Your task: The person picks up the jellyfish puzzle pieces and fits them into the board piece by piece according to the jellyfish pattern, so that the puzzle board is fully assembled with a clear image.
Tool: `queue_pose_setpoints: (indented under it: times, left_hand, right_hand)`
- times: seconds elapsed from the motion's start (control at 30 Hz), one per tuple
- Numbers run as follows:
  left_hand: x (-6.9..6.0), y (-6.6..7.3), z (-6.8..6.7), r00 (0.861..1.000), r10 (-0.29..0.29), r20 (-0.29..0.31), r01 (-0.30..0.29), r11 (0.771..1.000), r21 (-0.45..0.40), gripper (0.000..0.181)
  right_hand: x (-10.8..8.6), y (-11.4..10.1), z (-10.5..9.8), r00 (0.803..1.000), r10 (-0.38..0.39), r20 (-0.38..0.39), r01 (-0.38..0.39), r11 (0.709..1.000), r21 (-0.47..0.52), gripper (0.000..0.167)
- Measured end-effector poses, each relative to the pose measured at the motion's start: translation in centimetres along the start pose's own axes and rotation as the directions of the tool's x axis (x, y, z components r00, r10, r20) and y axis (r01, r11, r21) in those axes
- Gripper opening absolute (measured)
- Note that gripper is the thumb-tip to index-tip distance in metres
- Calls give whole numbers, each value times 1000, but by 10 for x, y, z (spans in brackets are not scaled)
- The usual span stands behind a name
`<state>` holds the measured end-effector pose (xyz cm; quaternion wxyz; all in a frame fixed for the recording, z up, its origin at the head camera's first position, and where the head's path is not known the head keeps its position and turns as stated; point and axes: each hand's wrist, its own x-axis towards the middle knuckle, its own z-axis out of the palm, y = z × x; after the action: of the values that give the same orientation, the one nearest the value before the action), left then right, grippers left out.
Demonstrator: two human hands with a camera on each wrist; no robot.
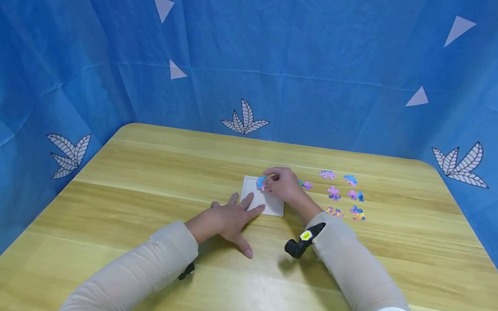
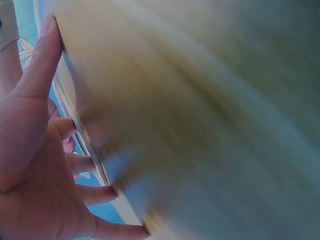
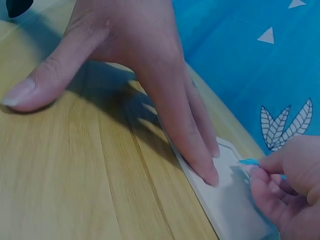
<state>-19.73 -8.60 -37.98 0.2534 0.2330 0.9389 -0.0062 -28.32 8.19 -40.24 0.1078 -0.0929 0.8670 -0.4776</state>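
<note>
A white square board (image 1: 274,207) with a raised rim lies on the table. My left hand (image 1: 231,218) is spread, its fingertips resting on the board's left part and its thumb on the wood; the left wrist view shows the palm (image 2: 40,175) and splayed fingers. Over the board's upper part, my right hand (image 1: 283,185) pinches a blue and pink puzzle piece (image 1: 261,182) between thumb and fingers. In the right wrist view, the blue edge of that piece (image 3: 249,161) shows at the fingertips of my right hand (image 3: 292,185), close above the board (image 3: 235,200).
Several loose puzzle pieces lie right of the board, among them a pink one (image 1: 328,175), a blue one (image 1: 350,179) and a yellow and blue one (image 1: 357,213). One (image 1: 305,185) lies just beyond my right hand. A blue curtain (image 1: 283,55) hangs behind the table (image 1: 179,155).
</note>
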Motion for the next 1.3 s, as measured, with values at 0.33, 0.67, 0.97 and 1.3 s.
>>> queue_pose_setpoints:
  times: [0.33,0.67,0.97,1.3]
  left_hand:
    - [-1,1,-1,1000,-6,13,6,1000,-2,117]
    - [-2,1,-2,1000,-5,15,5,1000,3,117]
    - [-3,2,-2,1000,-4,26,3,1000,11,116]
    - [-2,1,-1,1000,-2,23,1,1000,16,116]
  right_hand:
    - [6,-1,14,998,59,-24,-58,997,44,28]
    - [11,-6,20,992,119,-33,-113,983,142,23]
    - [14,-7,21,989,146,-17,-141,978,153,23]
    - [19,-9,22,982,185,-39,-178,976,129,16]
